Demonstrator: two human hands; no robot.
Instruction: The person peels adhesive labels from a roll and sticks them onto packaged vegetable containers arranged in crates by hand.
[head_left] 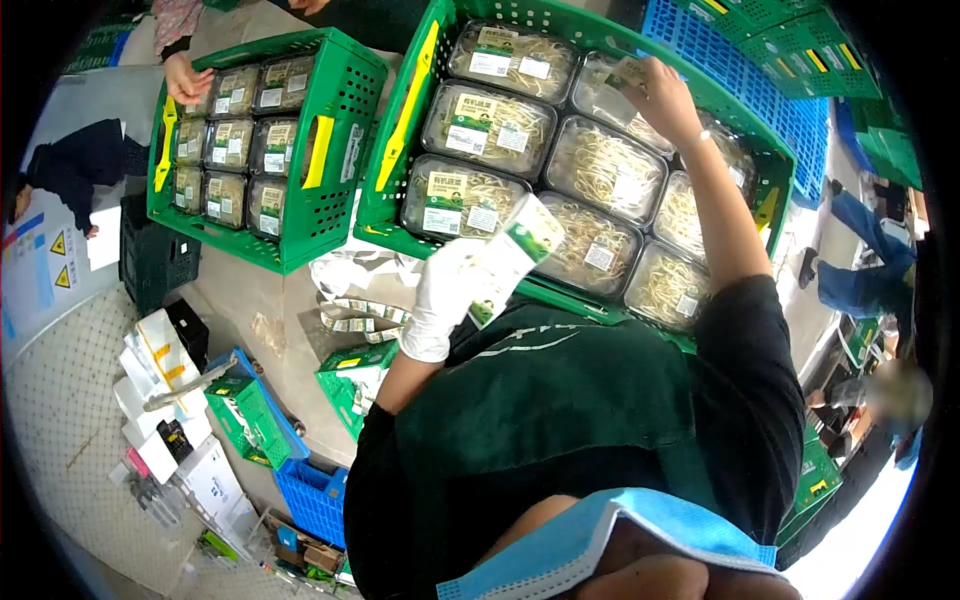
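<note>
L hand (440,305), in a white glove, is closed on a bunch of green-and-white labels (532,236), held over the near edge of the big green crate (373,218). R hand (662,102), bare, fingers narrow, is at a label (629,73) on the far mid. tray (596,92); can't tell if it's stuck down yet. Crate's packed w/ clear-lidded sprout trays; the L column, e.g. the middle-left tray (488,127), has green labels on. Near mid. tray (583,250) shows just a small white sticker. Far L, a co-worker's hand (184,80) is at the 2nd crate (305,225), also full of labelled trays.
</note>
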